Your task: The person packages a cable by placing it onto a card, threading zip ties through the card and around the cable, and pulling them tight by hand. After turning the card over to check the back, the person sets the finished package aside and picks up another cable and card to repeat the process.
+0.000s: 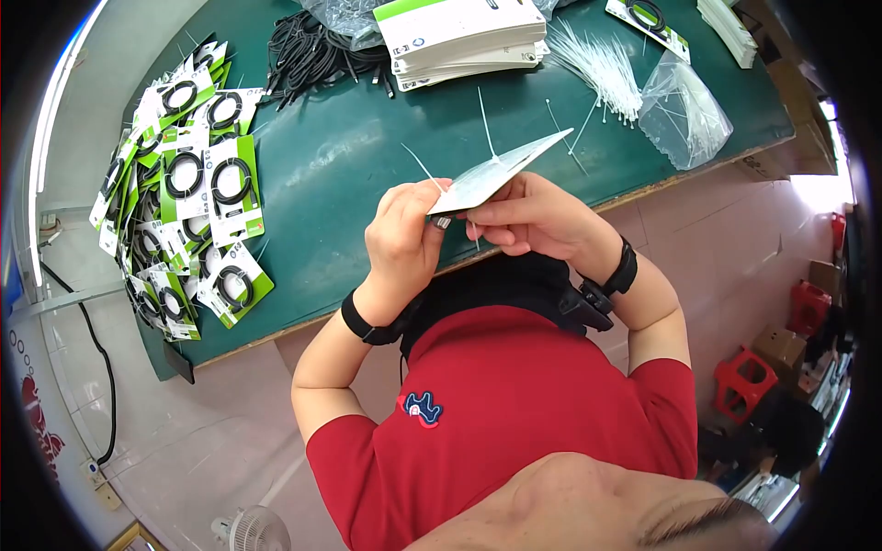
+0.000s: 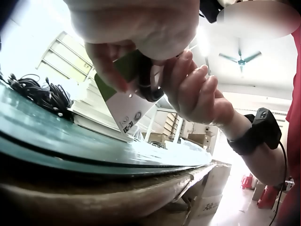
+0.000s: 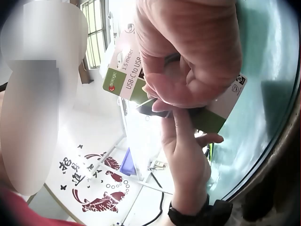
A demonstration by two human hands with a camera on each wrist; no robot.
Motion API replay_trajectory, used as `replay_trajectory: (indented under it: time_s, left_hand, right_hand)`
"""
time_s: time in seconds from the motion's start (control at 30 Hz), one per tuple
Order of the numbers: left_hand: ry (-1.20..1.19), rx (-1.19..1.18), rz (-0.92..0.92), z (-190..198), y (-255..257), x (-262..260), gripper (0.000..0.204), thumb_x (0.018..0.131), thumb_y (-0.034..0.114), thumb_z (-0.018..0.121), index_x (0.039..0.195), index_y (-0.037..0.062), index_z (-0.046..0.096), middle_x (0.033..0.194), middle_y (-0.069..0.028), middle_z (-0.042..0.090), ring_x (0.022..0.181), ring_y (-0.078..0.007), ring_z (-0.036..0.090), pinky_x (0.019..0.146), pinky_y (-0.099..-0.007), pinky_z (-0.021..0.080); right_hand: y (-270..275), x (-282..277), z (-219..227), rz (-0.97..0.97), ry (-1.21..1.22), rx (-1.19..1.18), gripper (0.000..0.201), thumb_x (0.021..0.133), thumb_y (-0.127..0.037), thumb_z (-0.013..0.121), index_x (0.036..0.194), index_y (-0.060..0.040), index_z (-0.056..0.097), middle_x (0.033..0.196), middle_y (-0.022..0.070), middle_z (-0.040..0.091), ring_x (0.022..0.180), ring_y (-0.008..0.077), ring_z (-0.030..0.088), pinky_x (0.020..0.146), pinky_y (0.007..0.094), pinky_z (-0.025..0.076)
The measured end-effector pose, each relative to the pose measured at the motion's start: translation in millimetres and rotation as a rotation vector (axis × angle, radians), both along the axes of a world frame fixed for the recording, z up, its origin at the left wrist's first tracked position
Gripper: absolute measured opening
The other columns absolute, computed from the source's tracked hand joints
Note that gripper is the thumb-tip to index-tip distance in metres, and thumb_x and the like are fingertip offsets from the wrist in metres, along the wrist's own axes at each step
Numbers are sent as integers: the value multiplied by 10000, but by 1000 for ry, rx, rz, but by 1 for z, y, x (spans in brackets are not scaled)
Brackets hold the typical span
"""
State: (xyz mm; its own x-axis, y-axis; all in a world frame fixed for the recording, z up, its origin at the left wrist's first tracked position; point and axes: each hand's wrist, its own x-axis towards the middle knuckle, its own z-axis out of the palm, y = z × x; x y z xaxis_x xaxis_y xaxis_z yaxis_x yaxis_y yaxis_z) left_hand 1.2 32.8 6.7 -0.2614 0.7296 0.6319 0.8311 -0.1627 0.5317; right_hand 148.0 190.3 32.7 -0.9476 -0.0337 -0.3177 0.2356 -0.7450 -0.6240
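Both hands hold a white-and-green packaging card (image 1: 501, 170) up over the table's near edge. Print on it in the right wrist view reads "USB-C to USB". Two thin white cable ties (image 1: 485, 124) stick up from its upper face. A black coiled cable (image 2: 151, 82) lies against its other face, partly hidden by fingers. My left hand (image 1: 400, 230) grips the card's near left edge, beside a metal cable plug (image 1: 442, 221). From the right, my right hand (image 1: 537, 216) reaches beneath the card, its curled fingers and thumb pinching at the cable; the exact hold is partly covered.
Carded cables (image 1: 184, 174) lie heaped on the green table (image 1: 322, 174) at left. At the back are loose black cables (image 1: 317, 57), stacked cards (image 1: 464, 41) and a spread of white cable ties (image 1: 597, 69). A clear plastic bag (image 1: 684, 115) lies near the right edge.
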Motion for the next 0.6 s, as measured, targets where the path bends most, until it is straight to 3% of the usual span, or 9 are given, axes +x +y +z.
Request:
replay_trajectory:
  time_s: [0.17, 0.27, 0.3, 0.4, 0.6]
  left_hand:
    - [81, -14, 59, -1, 0, -2, 372, 713, -54, 657, 1073, 38, 645, 1058, -100, 713, 917, -321, 672, 756, -374, 561]
    - [122, -12, 83, -2, -1, -4, 403, 679, -59, 649, 1070, 39, 652, 1064, -93, 713, 922, -321, 672, 764, -375, 564]
    - [127, -7, 85, -1, 0, -5, 417, 667, -64, 644, 1071, 40, 654, 1066, -90, 713, 923, -319, 672, 766, -373, 565]
    - [134, 0, 90, -2, -1, -4, 446, 643, -72, 633, 1073, 42, 659, 1069, -85, 713, 923, -316, 671, 769, -369, 568]
    - [156, -10, 124, -2, -2, -6, 459, 627, -73, 635, 1070, 43, 662, 1079, -77, 712, 926, -310, 668, 768, -366, 568]
  right_hand:
    - [-4, -1, -4, -39, 72, -164, 199, 964, -101, 627, 1131, 4, 655, 963, 99, 709, 665, 51, 570, 490, 185, 397]
    - [-5, -3, -12, -48, 157, -422, 237, 1009, -112, 530, 1202, -1, 612, 984, 105, 699, 672, 59, 537, 489, 192, 386]
    - [-5, -3, -12, -47, 156, -421, 237, 1009, -112, 530, 1202, -1, 612, 984, 105, 699, 672, 59, 537, 489, 192, 386]
    - [-8, -3, -14, -109, 8, -97, 279, 1038, -170, 456, 1215, -2, 591, 948, 90, 680, 652, 60, 483, 470, 194, 359]
    - [0, -5, -23, -45, 101, -366, 253, 1021, -150, 490, 1208, -7, 585, 929, 77, 671, 623, 65, 449, 454, 196, 340]
